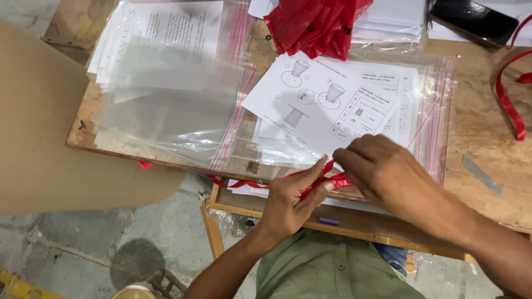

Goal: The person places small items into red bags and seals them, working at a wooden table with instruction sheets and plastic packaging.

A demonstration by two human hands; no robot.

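Here both hands pinch a red strip (324,182) at the table's (482,144) near edge: left hand (288,202) below, right hand (382,169) beside it. It looks light, limp, slippery; best gripped near its end. Sheets (327,105) in clear bags (166,119) lie just beyond.

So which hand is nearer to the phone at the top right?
Right. The right hand sits below the phone, toward the table's right side; the left hand is further left and lower, at the table edge.
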